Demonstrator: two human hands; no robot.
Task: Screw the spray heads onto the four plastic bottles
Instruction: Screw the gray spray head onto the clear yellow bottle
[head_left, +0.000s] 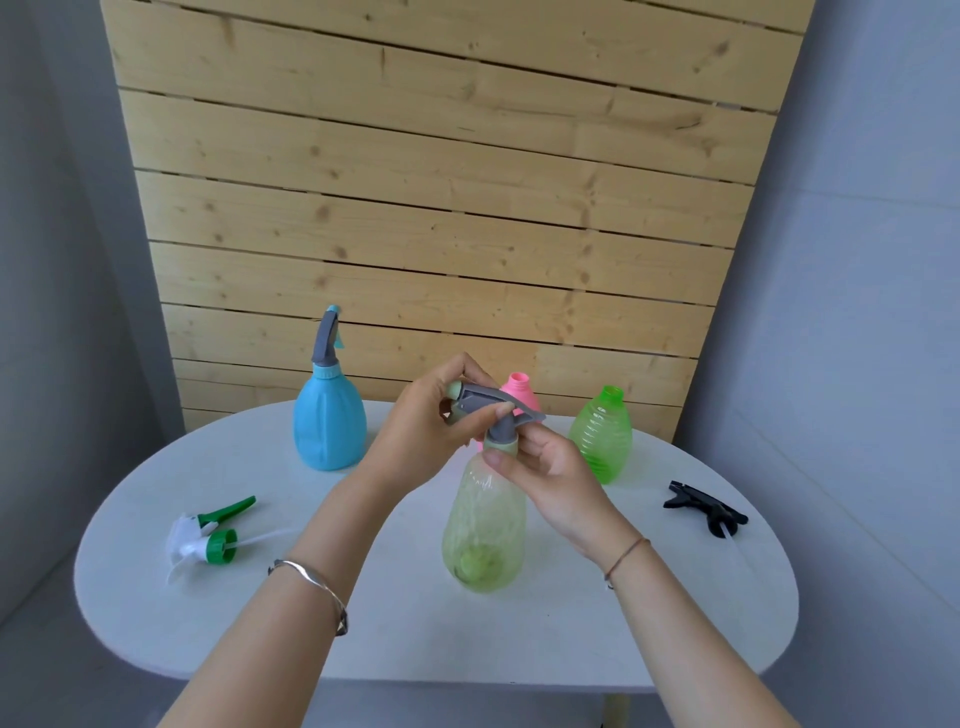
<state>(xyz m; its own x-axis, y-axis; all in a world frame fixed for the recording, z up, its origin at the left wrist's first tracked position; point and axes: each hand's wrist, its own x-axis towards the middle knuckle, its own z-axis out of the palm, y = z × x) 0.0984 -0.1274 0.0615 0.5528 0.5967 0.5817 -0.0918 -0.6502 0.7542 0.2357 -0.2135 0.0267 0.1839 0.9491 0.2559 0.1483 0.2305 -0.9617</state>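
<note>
A pale green see-through bottle (483, 535) stands at the table's middle with a grey spray head (488, 402) seated on its neck. My left hand (431, 431) grips the body of that spray head. My right hand (545, 467) pinches its light green collar at the bottle's neck. A blue bottle (329, 421) with its grey head fitted stands at the back left. Behind my hands stands a pink bottle (519, 389), open-necked and mostly hidden. A bright green ribbed bottle (602, 441) stands open-necked at the back right.
A white and green spray head (208, 535) lies on the left of the white oval table (363, 623). A black spray head (706, 506) lies on the right. A wooden slat wall (441, 182) rises right behind the table.
</note>
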